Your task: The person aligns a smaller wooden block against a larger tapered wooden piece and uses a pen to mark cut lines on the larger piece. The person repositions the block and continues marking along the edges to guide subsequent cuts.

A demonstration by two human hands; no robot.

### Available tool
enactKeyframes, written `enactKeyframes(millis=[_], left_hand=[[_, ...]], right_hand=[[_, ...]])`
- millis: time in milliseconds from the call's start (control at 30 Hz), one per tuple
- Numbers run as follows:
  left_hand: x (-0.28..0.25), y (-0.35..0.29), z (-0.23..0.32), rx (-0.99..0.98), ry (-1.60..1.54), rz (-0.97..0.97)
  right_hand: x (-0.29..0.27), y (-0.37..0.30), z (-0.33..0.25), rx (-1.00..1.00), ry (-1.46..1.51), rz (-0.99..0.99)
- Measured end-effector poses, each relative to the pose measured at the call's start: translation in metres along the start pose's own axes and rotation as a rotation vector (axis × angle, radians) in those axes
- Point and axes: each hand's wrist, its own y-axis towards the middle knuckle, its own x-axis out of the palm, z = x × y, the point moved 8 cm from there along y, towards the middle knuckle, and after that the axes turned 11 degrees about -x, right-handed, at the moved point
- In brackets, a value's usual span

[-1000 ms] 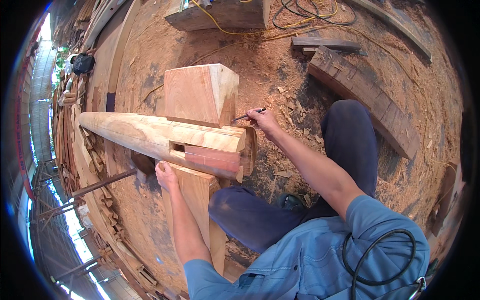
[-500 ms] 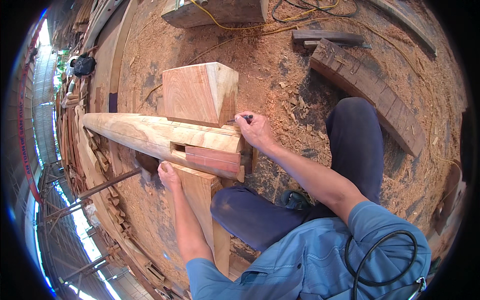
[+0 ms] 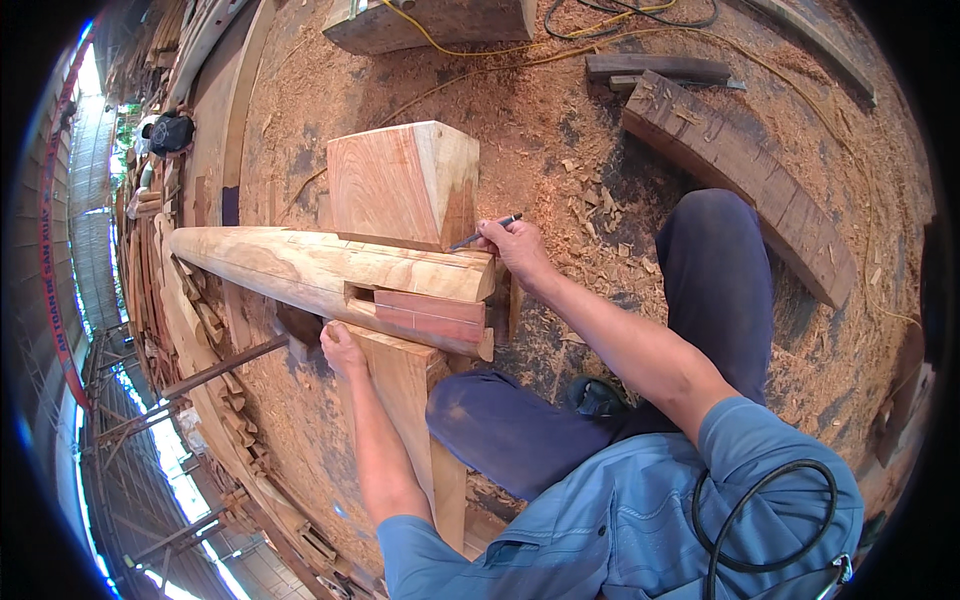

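Observation:
My right hand [image 3: 517, 252] pinches a dark pen [image 3: 508, 220], its tip down on the top of a pale, tapering log [image 3: 280, 262]. That point is close to the near corner of a large wooden block [image 3: 378, 185] standing beside the log. A slot is cut into the log's thick end, and a reddish wood strip [image 3: 430, 314] with a pale line along it lies there. My left hand [image 3: 344, 352], fingers curled, is at the log's lower side, against the corner of a wooden support block [image 3: 398, 372]. What its fingertips grip is hidden.
My bent knees [image 3: 712, 225] flank the log's thick end. A dark, notched curved beam [image 3: 740, 185] lies to the right on shavings. A yellow cord [image 3: 690, 32] crosses the far floor, near another block [image 3: 430, 30]. Stacked timber [image 3: 140, 260] lines the left.
The pen has tilted lower and more of it shows, with its tip now on the log near the block. My right hand has shifted slightly right; my left hand keeps its place on the wood.

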Motion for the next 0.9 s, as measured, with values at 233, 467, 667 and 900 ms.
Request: enactKeyframes(millis=[233, 467, 667, 900], left_hand=[[0.001, 0.001, -0.002, -0.018, -0.005, -0.008], [0.0, 0.0, 0.001, -0.022, -0.019, -0.039], [0.002, 0.001, -0.001, -0.03, -0.056, -0.043], [0.007, 0.008, -0.01, -0.03, -0.084, -0.056]], right_hand=[[-0.022, 0.016, 0.013, 0.041, -0.242, 0.102], [-0.006, 0.012, 0.021, -0.02, -0.06, 0.001], [-0.026, 0.029, 0.02, -0.003, -0.066, 0.127], [-0.005, 0.021, 0.018, -0.015, 0.005, -0.138]])
